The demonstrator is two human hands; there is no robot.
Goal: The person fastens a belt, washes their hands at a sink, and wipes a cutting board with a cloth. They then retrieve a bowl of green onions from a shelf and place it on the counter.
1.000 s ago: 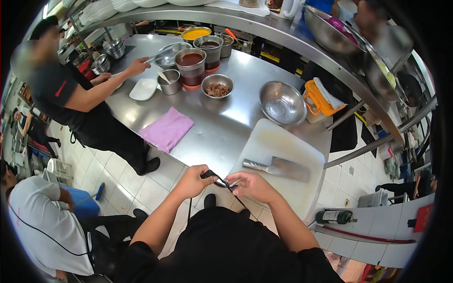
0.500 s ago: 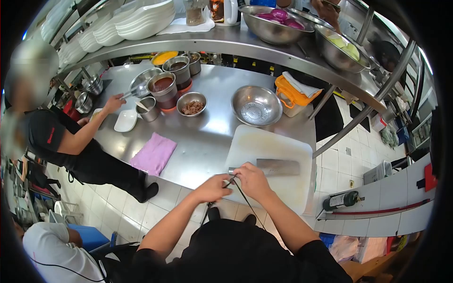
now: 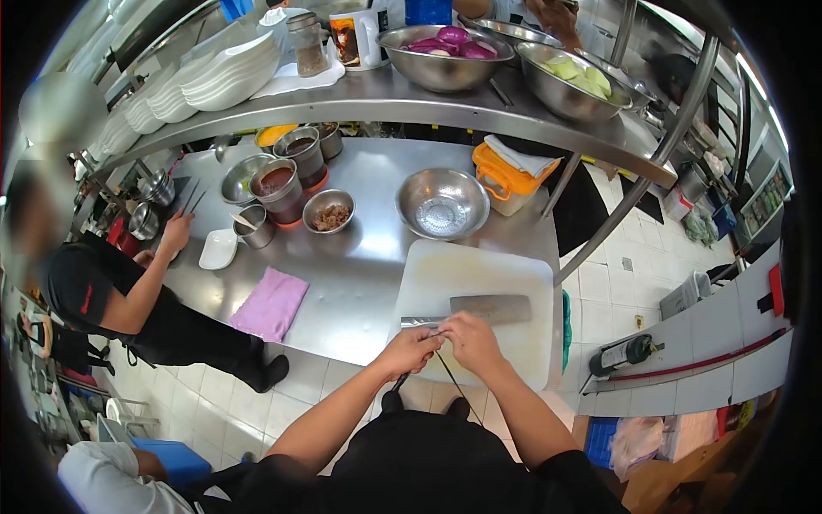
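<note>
Close in front of my body, my left hand (image 3: 409,352) and my right hand (image 3: 472,343) meet, both with fingers closed in a pinch. They hold a thin black cord (image 3: 448,370), which runs down from them toward my dark clothing at the waist. Just beyond my fingers lies a cleaver (image 3: 491,308) with a broad metal blade, flat on a white cutting board (image 3: 428,265). Its metal handle (image 3: 419,322) points left, partly behind my fingers. Neither hand grips it.
Behind the board stands a steel bowl (image 3: 443,204), beside an orange-lidded container (image 3: 505,176). A pink cloth (image 3: 270,304) lies left. Sauce pots (image 3: 280,193) and a bowl of meat (image 3: 330,212) stand farther back. A co-worker (image 3: 111,283) holds tongs at left. Overhead runs a steel shelf (image 3: 360,110).
My hands have drawn together on the cord, and more of the cleaver's handle shows. The co-worker's tongs have come away from the bowl. My view has shifted slightly.
</note>
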